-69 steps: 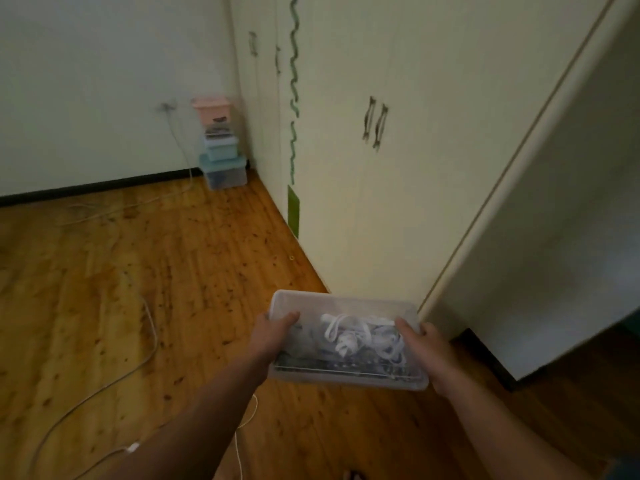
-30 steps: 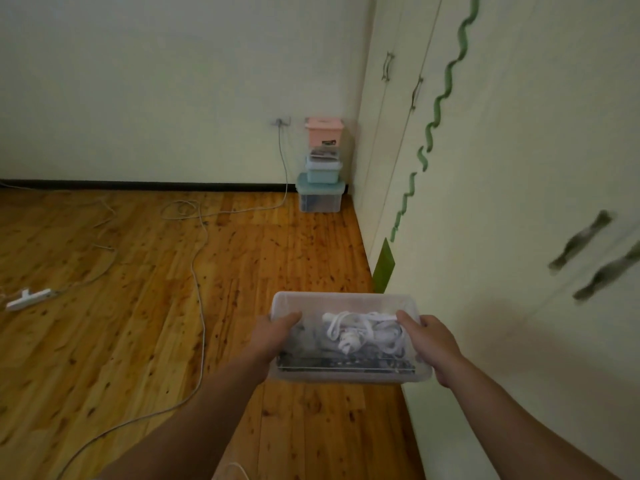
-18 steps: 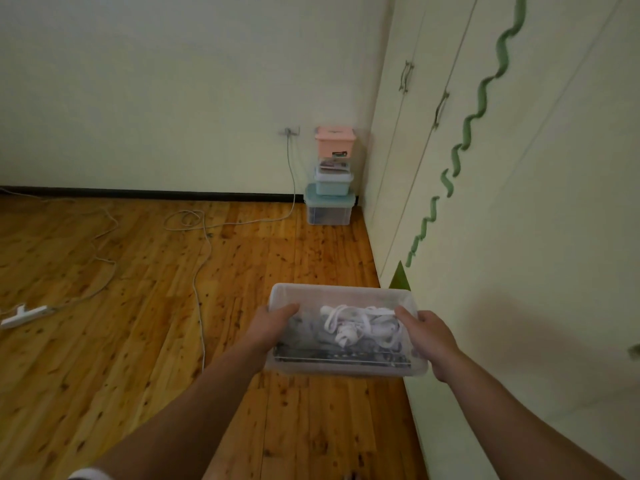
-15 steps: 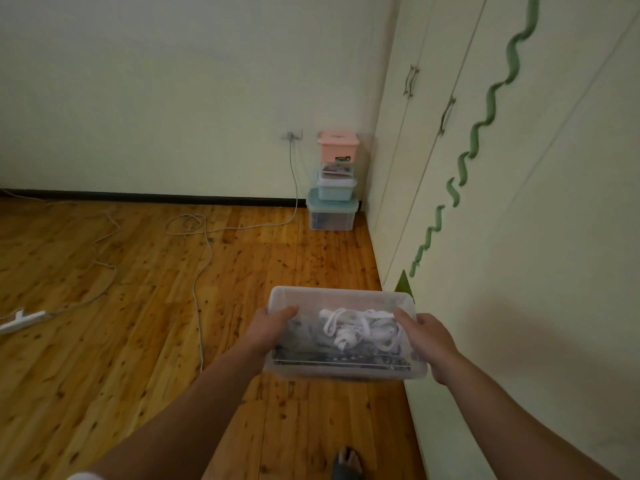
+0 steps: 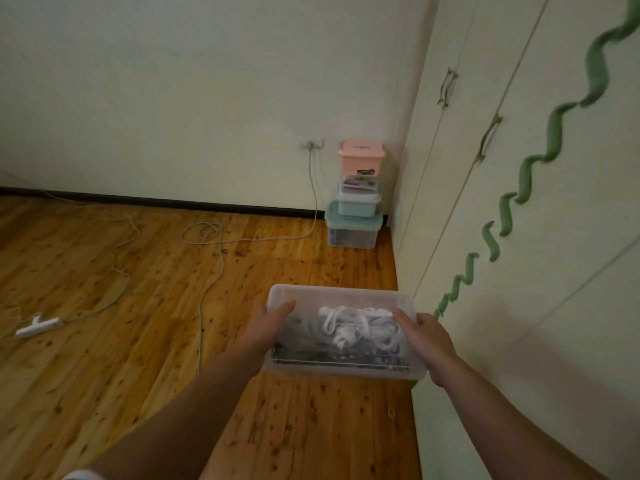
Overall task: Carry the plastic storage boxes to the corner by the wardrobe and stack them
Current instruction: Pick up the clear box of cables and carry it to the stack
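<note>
From my head camera, I am holding a clear plastic box [image 5: 341, 296] out in front of me, above the wooden floor [image 5: 104, 358]. My left hand [image 5: 268, 329] is gripping its left end, thumb lying over the top and the other fingers curled out of sight underneath. My right hand [image 5: 425, 336] is gripping the right end the same way. A bundled white cord [image 5: 346, 329] is showing through the plastic between my two hands, with darker items around it that I cannot make out.

Well beyond my hands, the stack is standing in the corner: a clear box with a teal lid [image 5: 353, 232] is sitting on the floor, a smaller pale teal box [image 5: 358, 205] is resting on it, and a pink box [image 5: 361, 160] is sitting on top. The stack is just beside the wardrobe [image 5: 512, 271], which is running along past my right hand, a green wavy strip [image 5: 550, 143] trailing across its doors.

Far off from my left hand, a white power strip [image 5: 36, 327] is lying on the floor. A grey cable [image 5: 207, 271] is looping over the boards beyond my left hand and climbing the wall to a socket [image 5: 311, 145] just left of the stack.
</note>
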`<state>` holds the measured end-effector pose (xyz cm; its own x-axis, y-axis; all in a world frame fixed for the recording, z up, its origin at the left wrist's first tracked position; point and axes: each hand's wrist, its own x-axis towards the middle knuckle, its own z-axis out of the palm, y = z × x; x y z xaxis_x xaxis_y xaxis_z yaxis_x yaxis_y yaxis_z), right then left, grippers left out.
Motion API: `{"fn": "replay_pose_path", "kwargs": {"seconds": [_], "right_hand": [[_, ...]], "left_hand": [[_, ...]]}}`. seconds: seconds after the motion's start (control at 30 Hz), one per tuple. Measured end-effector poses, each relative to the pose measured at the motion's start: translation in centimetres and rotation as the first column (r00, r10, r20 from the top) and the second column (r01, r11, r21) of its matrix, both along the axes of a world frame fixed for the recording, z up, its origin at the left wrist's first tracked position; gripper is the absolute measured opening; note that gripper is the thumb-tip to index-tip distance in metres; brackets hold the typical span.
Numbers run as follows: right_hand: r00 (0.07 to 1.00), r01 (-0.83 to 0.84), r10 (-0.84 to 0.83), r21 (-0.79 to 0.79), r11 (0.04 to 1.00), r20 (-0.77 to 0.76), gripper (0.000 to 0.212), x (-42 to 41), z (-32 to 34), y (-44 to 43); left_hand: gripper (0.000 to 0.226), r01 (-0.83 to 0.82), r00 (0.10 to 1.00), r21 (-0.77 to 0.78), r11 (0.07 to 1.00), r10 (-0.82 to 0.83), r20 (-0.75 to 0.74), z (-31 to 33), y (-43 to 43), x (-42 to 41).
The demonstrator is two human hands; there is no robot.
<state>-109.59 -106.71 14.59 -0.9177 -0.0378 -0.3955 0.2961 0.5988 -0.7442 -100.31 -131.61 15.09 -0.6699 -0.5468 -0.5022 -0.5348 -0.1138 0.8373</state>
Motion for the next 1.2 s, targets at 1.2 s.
{"fn": "replay_pose_path", "kwargs": {"seconds": [1.2], "right_hand": [[0.996,0.084,-0.084,0.000,0.996,-0.042,0.060,-36.6,2.8,-18.1]], "left_hand": [[0.059,0.127,0.990,0.069,0.989,-0.123,-0.063,1.7,-19.3,-37.9]]}}
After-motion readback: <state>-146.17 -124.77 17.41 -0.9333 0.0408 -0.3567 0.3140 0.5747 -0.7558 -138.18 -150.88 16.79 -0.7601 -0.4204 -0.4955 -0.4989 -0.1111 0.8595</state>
